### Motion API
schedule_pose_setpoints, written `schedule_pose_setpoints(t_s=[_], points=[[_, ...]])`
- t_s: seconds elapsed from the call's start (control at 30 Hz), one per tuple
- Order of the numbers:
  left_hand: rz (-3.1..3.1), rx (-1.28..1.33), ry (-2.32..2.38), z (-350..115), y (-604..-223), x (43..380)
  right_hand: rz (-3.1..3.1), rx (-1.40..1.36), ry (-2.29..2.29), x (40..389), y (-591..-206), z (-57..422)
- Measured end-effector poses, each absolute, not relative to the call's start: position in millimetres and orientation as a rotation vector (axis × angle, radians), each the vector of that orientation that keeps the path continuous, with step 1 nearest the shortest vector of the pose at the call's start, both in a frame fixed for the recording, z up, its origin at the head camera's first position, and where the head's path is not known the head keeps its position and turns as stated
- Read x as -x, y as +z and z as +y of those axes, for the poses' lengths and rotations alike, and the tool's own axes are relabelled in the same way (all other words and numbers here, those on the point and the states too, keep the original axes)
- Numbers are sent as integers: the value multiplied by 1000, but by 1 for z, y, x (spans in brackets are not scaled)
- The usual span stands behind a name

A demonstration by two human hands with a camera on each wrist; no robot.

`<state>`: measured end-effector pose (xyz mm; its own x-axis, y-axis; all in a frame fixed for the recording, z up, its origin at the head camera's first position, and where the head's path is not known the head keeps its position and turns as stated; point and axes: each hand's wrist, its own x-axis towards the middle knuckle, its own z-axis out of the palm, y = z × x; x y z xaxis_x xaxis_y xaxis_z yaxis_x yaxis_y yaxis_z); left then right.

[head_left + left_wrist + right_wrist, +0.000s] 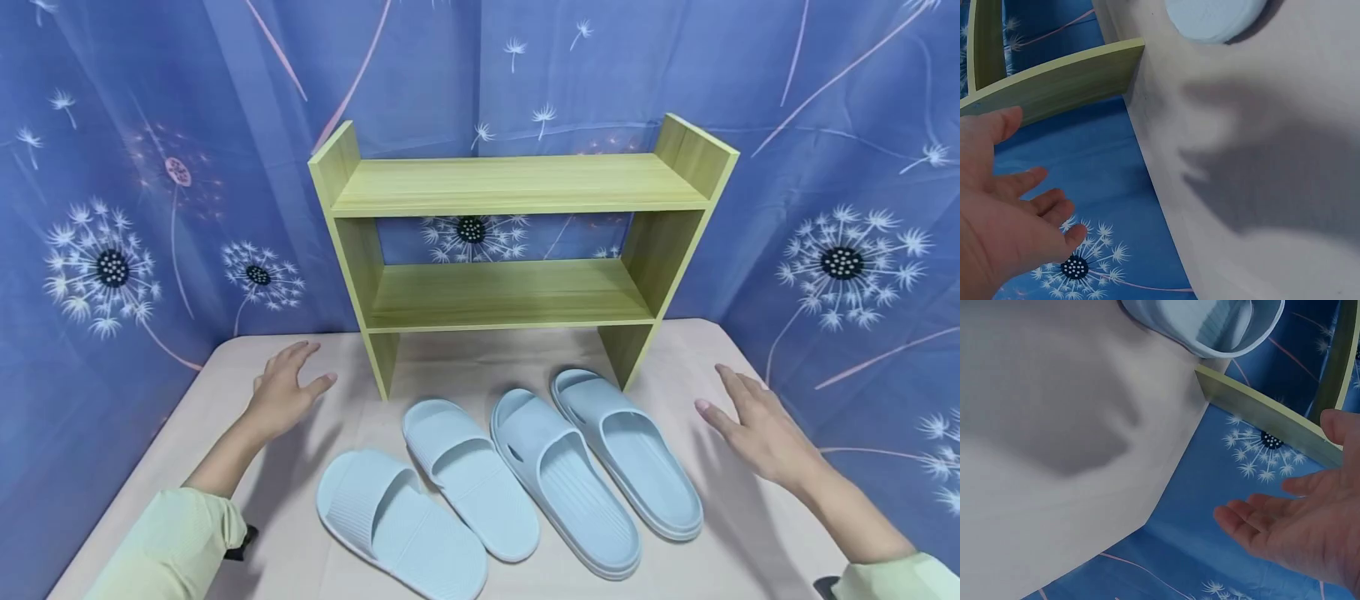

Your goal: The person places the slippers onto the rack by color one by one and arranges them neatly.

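In the head view my left hand (283, 398) hovers over the table, left of the slippers, fingers relaxed and holding nothing. On the other side my right hand (761, 425) is raised likewise, thumb apart from the fingers. Between them lie two pairs of light blue slippers, toes toward the shelf. From left to right are a ribbed-strap slipper (352, 508), its mate (446, 437), a thicker-soled slipper (536, 429) and its mate (600, 404). Behind them stands a two-tier wooden shelf (510, 292). The left wrist view shows my left hand (1010, 219) with spread fingers.
A pale cloth covers the table (300, 542). Blue curtains (420, 75) with dandelion prints hang behind and along both sides. The shelf's right upright (678, 258) stands close to the rightmost slipper's toe. Both hands cast shadows on the cloth.
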<state>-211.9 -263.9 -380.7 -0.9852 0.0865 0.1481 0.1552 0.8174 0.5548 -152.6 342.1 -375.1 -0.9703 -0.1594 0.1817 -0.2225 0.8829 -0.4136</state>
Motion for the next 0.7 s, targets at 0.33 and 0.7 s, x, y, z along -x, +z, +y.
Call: schedule_pose_setpoints(t_s=[0.33, 0.7], points=[[-2819, 124, -1128, -258, -376, 212, -3001, -150, 676, 142, -376, 331], [-2738, -28, -1569, -249, -378, 212, -3037, -112, 642, 130, -381, 317]])
